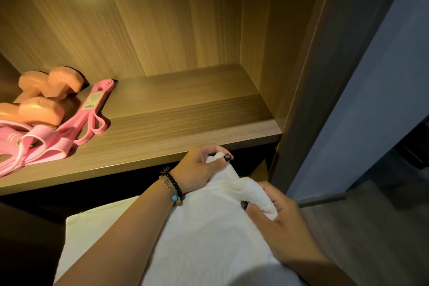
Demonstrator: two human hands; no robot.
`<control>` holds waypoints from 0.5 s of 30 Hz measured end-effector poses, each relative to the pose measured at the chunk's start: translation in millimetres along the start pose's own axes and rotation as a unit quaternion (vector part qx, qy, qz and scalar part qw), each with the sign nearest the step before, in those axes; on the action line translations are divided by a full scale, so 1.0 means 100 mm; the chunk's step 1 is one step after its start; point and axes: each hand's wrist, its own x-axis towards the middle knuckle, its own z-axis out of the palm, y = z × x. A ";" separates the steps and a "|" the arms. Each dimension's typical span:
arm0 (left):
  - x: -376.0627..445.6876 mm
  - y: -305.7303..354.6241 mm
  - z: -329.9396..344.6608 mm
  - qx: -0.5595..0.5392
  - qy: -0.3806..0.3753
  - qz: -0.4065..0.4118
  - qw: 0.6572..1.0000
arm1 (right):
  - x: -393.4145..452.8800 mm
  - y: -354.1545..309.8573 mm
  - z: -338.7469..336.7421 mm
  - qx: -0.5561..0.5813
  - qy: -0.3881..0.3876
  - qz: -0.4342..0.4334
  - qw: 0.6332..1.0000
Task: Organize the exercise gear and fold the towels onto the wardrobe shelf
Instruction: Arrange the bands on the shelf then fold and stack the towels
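Observation:
A white towel point(209, 234) hangs in front of me, below the front edge of the wooden wardrobe shelf point(185, 109). My left hand point(199, 167) pinches one upper corner of the towel just under the shelf edge. My right hand point(276, 213) grips the towel's other upper corner, lower and to the right. On the shelf's left side lie two orange dumbbells point(46, 95), with pink resistance bands point(92, 114) beside and in front of them.
The wardrobe's right side panel point(267, 53) and back wall enclose the shelf. A dark door edge point(325, 100) with a metal handle point(325, 199) stands at the right. The space under the shelf is dark.

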 end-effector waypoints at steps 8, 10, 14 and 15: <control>-0.05 0.02 -0.23 -0.250 -0.070 -0.071 0.963 | 0.01 -0.02 -0.02 -0.024 -0.029 0.022 0.999; -0.06 -0.01 -0.29 -0.267 -0.098 -0.067 0.957 | 0.01 -0.02 -0.04 -0.020 -0.038 0.028 0.999; -0.07 -0.10 -0.43 -0.241 -0.144 -0.048 0.959 | 0.03 -0.02 0.01 -0.004 -0.020 0.020 1.000; -0.07 -0.11 -0.45 -0.238 -0.147 -0.036 0.959 | 0.03 -0.01 0.02 0.003 -0.006 0.021 1.000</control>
